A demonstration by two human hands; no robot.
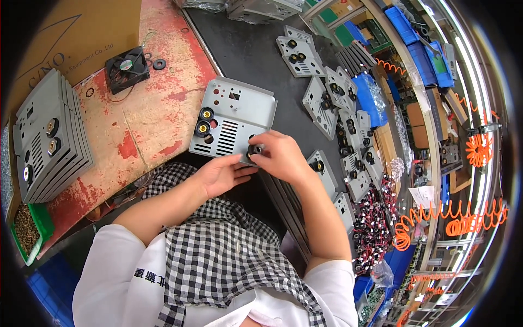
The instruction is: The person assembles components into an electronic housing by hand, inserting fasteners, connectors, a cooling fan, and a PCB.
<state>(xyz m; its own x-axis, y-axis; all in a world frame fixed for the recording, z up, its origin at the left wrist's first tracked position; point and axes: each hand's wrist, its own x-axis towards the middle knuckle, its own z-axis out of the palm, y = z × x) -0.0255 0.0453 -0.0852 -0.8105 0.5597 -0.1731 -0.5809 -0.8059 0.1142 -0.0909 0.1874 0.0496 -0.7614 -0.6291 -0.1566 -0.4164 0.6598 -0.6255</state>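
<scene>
In front of me a grey sheet-metal panel (248, 111) lies across the edge between the worn red table and the dark bench. It has slots, round holes and a bent rim. Two black round sockets with brass centres (204, 121) sit at its left side. At the lower right corner my right hand (283, 158) pinches another black round socket (254, 149) against the panel. My left hand (220, 175) is just below the near edge, palm turned up, thumb and fingers apart, holding nothing visible. Part of the pinched socket is hidden by my right fingers.
A stack of grey panels (52, 136) stands at left beside a cardboard box (81, 32). A black fan (127, 70) lies on the red table. Several fitted panels (321, 106) cover the bench at right, near a heap of wired parts (375, 226). A green bin (46, 223) holds small brass parts.
</scene>
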